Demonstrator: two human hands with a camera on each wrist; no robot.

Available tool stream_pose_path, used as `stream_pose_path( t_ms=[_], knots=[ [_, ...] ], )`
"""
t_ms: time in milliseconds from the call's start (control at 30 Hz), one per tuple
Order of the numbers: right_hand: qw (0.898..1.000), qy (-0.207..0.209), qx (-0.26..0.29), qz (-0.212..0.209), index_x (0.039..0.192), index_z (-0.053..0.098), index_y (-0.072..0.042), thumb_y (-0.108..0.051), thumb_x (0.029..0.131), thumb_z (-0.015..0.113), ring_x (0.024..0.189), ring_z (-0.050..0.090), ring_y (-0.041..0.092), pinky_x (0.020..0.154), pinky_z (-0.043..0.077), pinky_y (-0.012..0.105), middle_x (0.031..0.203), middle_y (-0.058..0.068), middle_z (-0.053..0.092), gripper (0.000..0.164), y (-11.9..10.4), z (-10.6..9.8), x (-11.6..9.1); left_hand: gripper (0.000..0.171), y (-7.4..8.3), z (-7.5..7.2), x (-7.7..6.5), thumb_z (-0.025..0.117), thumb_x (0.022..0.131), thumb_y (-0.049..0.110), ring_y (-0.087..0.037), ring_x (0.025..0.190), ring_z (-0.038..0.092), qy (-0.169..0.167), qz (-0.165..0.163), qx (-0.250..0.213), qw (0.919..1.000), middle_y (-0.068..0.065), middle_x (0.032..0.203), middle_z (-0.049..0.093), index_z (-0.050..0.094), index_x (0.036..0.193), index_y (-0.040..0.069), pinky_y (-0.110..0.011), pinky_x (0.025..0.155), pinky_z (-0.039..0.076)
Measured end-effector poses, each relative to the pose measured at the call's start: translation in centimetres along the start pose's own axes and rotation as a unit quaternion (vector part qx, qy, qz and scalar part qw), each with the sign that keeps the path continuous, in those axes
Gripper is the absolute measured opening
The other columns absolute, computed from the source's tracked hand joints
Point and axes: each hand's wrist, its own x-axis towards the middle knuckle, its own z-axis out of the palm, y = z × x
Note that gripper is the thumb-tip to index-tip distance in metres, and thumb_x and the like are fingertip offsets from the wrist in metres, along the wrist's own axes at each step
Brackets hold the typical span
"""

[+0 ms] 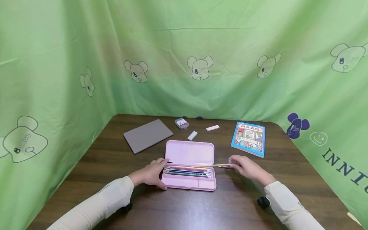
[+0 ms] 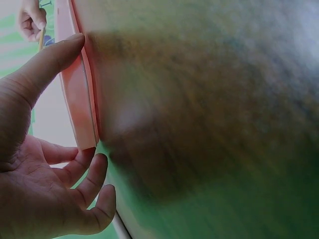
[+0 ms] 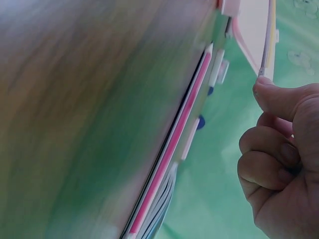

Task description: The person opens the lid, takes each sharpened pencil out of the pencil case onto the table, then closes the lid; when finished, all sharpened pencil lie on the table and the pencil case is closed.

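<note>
1. On the middle of the table [image 1: 198, 214], which serves as the clock's centre, the pink pencil case [image 1: 182, 183] lies open, its lid tipped back toward 12 o'clock. A row of pencils [image 1: 188, 172] lies in its long compartment.
2. At 9 o'clock the left hand [image 1: 150, 172] grips the case's end, thumb at the near corner, fingers round the side.
3. At 3 o'clock the right hand [image 1: 248, 166] pinches a yellow pencil [image 1: 211, 165] between thumb and fingers; its far end reaches over the case. Near that hand, a pink pencil [image 3: 172, 137] lies on the table.
4. The step in hand looks like placing the yellow pencil in the case, though a still moment cannot rule out lifting it out. If placing, the next move calls for lining it up with the row and lowering it while the left hand steadies the case.
5. Toward 12 o'clock sit a white eraser [image 1: 192, 135] and, beyond it, a small clear box [image 1: 182, 123] whose label is too small to read.
6. At 2 o'clock, a blue-edged book [image 1: 248, 139] bears the title 四书五经.
7. Farther out at 3 o'clock, the green curtain [image 1: 322, 105] shows "INNI", cut off by the frame's edge.
</note>
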Motion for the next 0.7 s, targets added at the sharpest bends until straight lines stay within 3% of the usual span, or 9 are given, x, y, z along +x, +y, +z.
stream_pose_path(
  t_ms=[367, 700],
  knots=[
    [1.0, 0.015, 0.007, 0.011, 0.086, 0.057, -0.013, -0.002, 0.085, 0.061, 0.062, 0.038, -0.001, 0.056, 0.035, 0.02, 0.069, -0.009, 0.046, 0.012, 2.7, -1.7, -3.4, 0.105, 0.0, 0.1, 0.1, 0.084, 0.061, 0.039, -0.034, 0.12, 0.039, 0.004, 0.006, 0.002, 1.0, -0.015, 0.138, 0.037, 0.029, 0.143, 0.003, -0.054, 0.097, 0.035],
    [0.998, 0.06, 0.004, -0.002, 0.083, 0.058, -0.007, 0.0, 0.085, 0.061, 0.064, 0.037, -0.006, 0.054, 0.035, 0.019, 0.071, -0.005, 0.053, 0.008, 4.7, -2.2, -6.7, 0.106, -0.1, 0.2, 0.2, 0.084, 0.061, 0.04, -0.033, 0.121, 0.038, 0.002, 0.002, 0.003, 1.0, -0.014, 0.138, 0.037, 0.028, 0.144, 0.005, -0.054, 0.098, 0.035]
  ],
)
